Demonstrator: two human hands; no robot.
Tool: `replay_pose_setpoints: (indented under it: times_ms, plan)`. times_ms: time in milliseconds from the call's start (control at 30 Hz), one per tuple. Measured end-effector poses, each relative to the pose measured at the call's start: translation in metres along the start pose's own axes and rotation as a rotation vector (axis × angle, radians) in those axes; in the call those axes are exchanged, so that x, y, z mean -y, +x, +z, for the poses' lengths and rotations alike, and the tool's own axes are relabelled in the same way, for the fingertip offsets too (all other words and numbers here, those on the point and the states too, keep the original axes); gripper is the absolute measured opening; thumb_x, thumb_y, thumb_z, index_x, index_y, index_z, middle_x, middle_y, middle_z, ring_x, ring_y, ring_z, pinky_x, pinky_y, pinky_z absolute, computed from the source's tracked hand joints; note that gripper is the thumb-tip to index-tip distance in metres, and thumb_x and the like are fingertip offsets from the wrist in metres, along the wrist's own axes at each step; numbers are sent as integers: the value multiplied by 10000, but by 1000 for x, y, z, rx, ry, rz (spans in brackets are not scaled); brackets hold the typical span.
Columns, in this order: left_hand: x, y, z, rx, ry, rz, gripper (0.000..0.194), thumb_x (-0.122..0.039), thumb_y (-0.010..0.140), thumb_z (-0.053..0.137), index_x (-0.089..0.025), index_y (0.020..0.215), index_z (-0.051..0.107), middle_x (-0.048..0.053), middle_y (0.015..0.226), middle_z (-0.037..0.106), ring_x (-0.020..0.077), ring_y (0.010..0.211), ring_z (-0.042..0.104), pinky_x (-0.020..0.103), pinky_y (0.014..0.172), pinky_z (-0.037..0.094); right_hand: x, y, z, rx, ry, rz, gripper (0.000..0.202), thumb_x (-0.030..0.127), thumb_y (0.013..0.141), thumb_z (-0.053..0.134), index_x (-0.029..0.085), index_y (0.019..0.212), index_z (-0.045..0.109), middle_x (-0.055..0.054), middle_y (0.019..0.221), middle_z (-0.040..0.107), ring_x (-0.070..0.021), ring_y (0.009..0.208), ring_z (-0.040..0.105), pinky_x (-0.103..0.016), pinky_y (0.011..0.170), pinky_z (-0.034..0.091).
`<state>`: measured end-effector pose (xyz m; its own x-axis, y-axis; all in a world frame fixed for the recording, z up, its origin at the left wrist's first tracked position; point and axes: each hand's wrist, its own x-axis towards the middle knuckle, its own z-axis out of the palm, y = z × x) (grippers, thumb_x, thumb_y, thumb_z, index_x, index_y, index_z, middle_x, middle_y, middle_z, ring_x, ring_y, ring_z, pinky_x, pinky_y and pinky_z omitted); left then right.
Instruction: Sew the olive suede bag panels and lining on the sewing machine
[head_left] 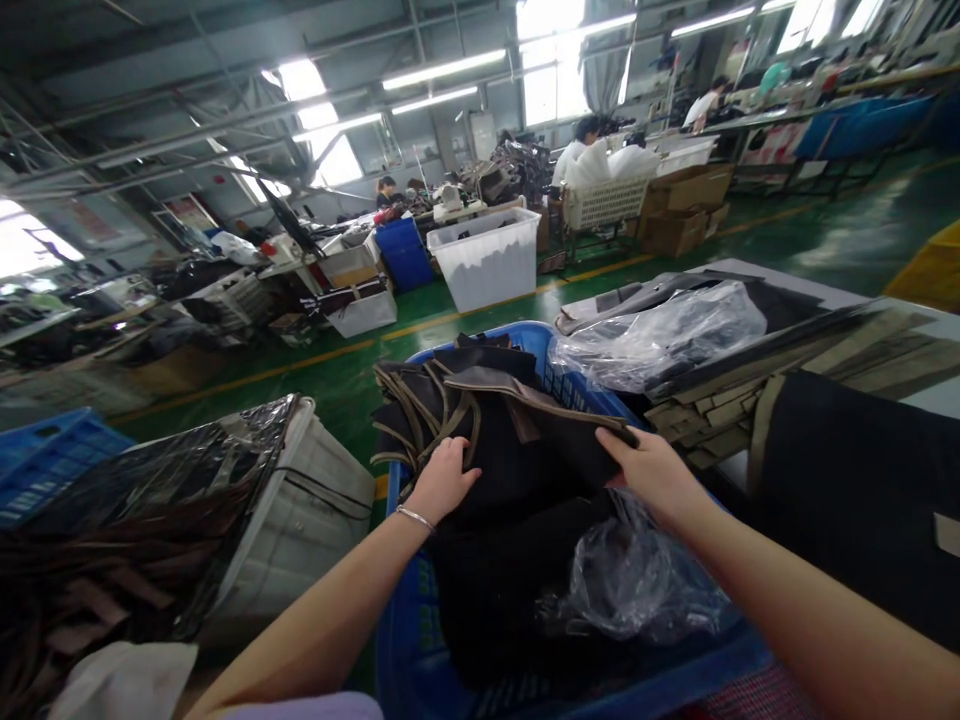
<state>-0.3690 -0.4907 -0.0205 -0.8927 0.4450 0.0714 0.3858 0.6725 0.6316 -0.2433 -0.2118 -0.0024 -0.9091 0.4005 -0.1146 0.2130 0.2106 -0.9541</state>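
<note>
A blue plastic basket (397, 640) holds dark fabric pieces (420, 400) with tan-bound edges, stacked at its far left. My left hand (446, 478), with a bracelet at the wrist, rests on the front of the stack, thumb apart from the fingers. Across the basket stretches a black piece with a tan edge (555, 405); my right hand (637, 462) pinches its right corner between thumb and fingers. Crumpled clear plastic (637, 575) lies in the basket below my right hand.
On the right, a table (930, 325) bears fabric strips (810, 370), a plastic bag (675, 335) and a black panel (855, 480). A white bin (300, 530) of brown pieces stands left. Behind are a white tub (487, 260), cartons (679, 215) and people at work.
</note>
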Motion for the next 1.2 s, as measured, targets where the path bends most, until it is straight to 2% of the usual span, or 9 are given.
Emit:
replay_pose_setpoints:
  times_ms: [100, 233, 333, 433, 600, 800, 933, 1067, 1200]
  plan:
    - [23, 9, 1, -19, 48, -74, 442, -220, 686, 737, -153, 1083, 556, 145, 1202, 541, 307, 1228, 457, 434, 1067, 323, 2, 15, -10, -102, 133, 30, 508, 551, 873, 496, 155, 1179, 583, -102, 1076, 690, -260, 859, 679, -362, 626, 598]
    - [24, 7, 5, 123, -32, -108, 246, -315, 681, 740, -155, 763, 573, 27, 736, 599, 214, 755, 600, 326, 735, 470, 16, 18, -17, -98, 188, 25, 507, 551, 840, 565, 199, 1203, 588, -76, 1136, 675, -266, 940, 667, -358, 650, 607]
    - [-2, 3, 13, 198, -167, -23, 293, -423, 836, 580, -146, 742, 587, -5, 646, 570, 147, 605, 550, 256, 593, 435, 27, 5, -2, 27, 150, 2, 458, 522, 824, 602, 196, 1142, 648, -65, 1044, 700, -259, 900, 670, -349, 656, 595]
    - [-49, 2, 30, 188, -282, 109, 348, -399, 953, 392, -128, 967, 609, 44, 853, 649, 154, 755, 602, 249, 670, 467, 32, -7, 24, 227, -81, -164, 407, 449, 812, 630, 228, 1153, 661, -42, 1023, 710, -239, 911, 665, -345, 777, 555]
    - [-100, 11, 37, 277, -279, 313, 340, -379, 986, 378, -187, 1043, 652, 37, 1032, 676, 158, 973, 620, 247, 884, 473, 24, -2, 33, 62, -346, -234, 323, 347, 770, 656, 249, 1076, 692, -50, 929, 725, -255, 883, 664, -345, 790, 489]
    - [-21, 32, -21, -7, 95, 9, 305, -245, 848, 615, -148, 1136, 591, 150, 1207, 583, 298, 1228, 476, 437, 1064, 331, 10, 13, 10, -93, -250, -129, 293, 435, 773, 638, 200, 923, 729, -51, 767, 715, -261, 748, 658, -340, 671, 468]
    - [29, 27, -42, -2, 219, -176, 186, -213, 686, 754, -171, 753, 585, 94, 867, 625, 328, 1021, 587, 446, 938, 413, 0, 23, 12, -195, -35, -63, 408, 510, 805, 583, 144, 938, 706, -89, 806, 722, -274, 779, 673, -343, 661, 507]
    - [25, 16, -39, -25, 163, -178, 190, -249, 812, 619, -182, 678, 503, 86, 893, 607, 287, 1018, 598, 400, 907, 429, 0, 30, 15, -149, 176, -37, 466, 534, 814, 575, 143, 1047, 676, -87, 867, 731, -261, 800, 694, -333, 657, 548]
    - [-14, 17, -19, 84, -88, -106, 98, -236, 904, 464, -174, 854, 521, 49, 776, 630, 196, 764, 664, 309, 710, 502, 15, 18, 17, -98, 206, -39, 459, 529, 787, 633, 149, 1039, 682, -85, 882, 732, -272, 867, 687, -357, 730, 553]
